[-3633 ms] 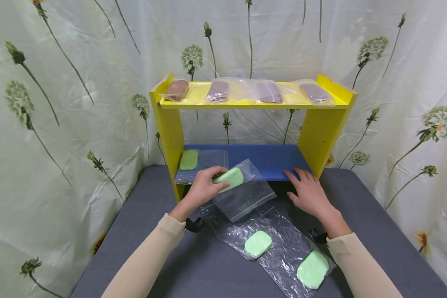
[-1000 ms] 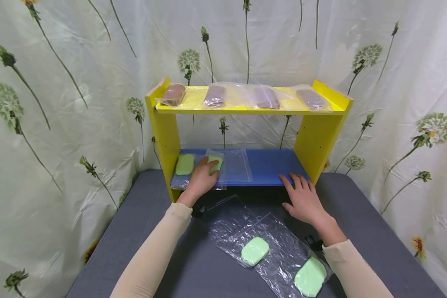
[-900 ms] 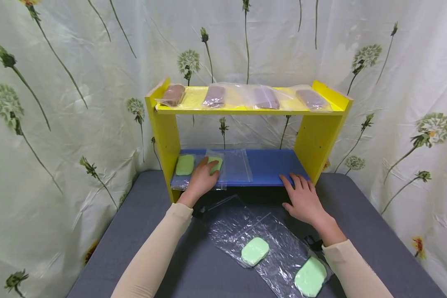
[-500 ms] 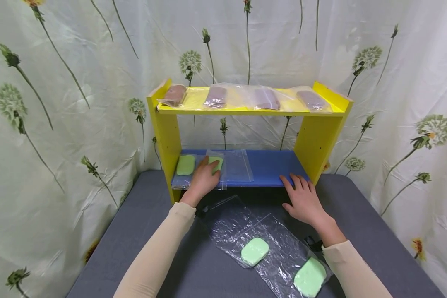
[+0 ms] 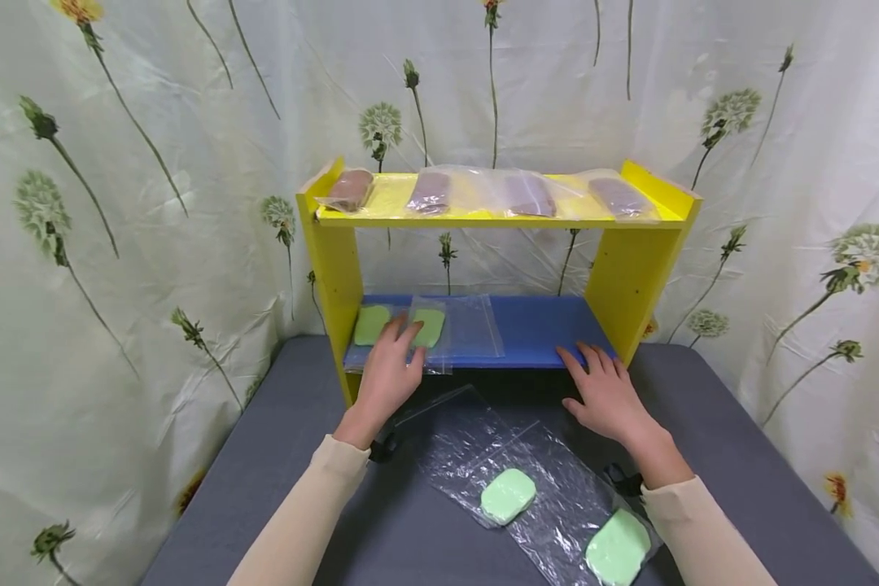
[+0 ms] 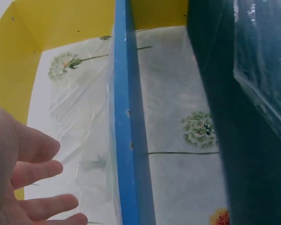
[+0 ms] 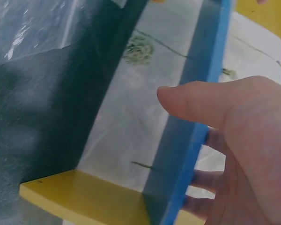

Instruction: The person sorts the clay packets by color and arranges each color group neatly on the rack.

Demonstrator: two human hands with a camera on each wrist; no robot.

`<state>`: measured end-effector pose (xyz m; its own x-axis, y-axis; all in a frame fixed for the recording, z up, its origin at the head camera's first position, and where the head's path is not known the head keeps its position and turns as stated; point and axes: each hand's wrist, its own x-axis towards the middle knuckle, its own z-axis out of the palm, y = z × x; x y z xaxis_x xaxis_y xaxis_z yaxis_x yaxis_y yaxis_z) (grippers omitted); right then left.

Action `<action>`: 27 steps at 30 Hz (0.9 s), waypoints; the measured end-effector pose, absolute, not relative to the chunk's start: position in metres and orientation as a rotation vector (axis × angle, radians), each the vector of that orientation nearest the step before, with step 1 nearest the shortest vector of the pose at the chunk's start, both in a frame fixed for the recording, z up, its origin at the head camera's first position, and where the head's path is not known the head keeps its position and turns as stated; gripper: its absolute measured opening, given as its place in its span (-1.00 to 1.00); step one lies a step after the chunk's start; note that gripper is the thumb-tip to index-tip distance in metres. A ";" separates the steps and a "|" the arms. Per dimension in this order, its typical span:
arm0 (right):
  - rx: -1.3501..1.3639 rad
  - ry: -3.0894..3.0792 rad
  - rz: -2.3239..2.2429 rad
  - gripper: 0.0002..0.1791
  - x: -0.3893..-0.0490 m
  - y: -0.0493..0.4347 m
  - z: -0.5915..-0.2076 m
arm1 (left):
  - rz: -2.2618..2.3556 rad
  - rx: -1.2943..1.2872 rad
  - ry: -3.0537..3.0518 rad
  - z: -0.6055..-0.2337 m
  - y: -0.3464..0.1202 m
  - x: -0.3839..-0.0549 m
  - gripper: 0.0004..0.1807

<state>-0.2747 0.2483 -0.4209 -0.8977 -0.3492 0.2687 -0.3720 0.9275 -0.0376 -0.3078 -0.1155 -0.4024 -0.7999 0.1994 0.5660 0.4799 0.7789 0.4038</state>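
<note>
My left hand [image 5: 388,370] hovers at the front of the blue lower shelf [image 5: 549,321], fingers spread and holding nothing. Just beyond its fingertips lies a green soap-like bar [image 5: 430,327] in a clear zip bag [image 5: 474,325]. A second bagged green bar [image 5: 369,324] sits to its left, partly behind the fingers. In the left wrist view the left hand [image 6: 25,183] is apart from the shelf edge [image 6: 124,122]. My right hand [image 5: 606,395] rests its straight fingertips on the shelf's right front; the right wrist view shows its thumb [image 7: 192,101] across the blue edge.
Two more green bars, one nearer the middle [image 5: 509,496] and one at the right [image 5: 618,547], lie in clear bags [image 5: 454,443] on the grey table [image 5: 242,496]. Several bagged brown and purplish bars [image 5: 430,192] line the yellow top shelf [image 5: 476,221]. A floral curtain [image 5: 154,244] hangs behind.
My left hand has carried a bagged green bar onto the blue shelf beside the first, let go and drawn back toward me. The right hand stays on the shelf edge.
</note>
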 end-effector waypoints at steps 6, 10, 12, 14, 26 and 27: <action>0.595 -2.762 0.187 -0.15 -0.260 0.242 -0.419 | -0.669 -0.543 -2.505 -0.418 -0.121 -0.284 -0.48; 0.697 -2.705 0.195 -0.20 -0.249 0.228 -0.418 | -0.579 -0.585 -2.506 -0.426 -0.126 -0.279 -0.45; 0.754 -2.699 0.228 -0.22 -0.244 0.220 -0.420 | -0.541 -0.598 -2.498 -0.430 -0.128 -0.278 -0.43; 0.815 -2.708 0.269 -0.24 -0.238 0.212 -0.422 | -0.512 -0.605 -2.483 -0.434 -0.129 -0.277 -0.40; 1.157 -2.903 0.510 -0.50 -0.218 0.183 -0.450 | -0.422 -0.582 -2.439 -0.453 -0.130 -0.283 -0.38; 1.169 -2.918 0.516 -0.52 -0.218 0.181 -0.452 | -0.408 -0.579 -2.434 -0.454 -0.130 -0.285 -0.39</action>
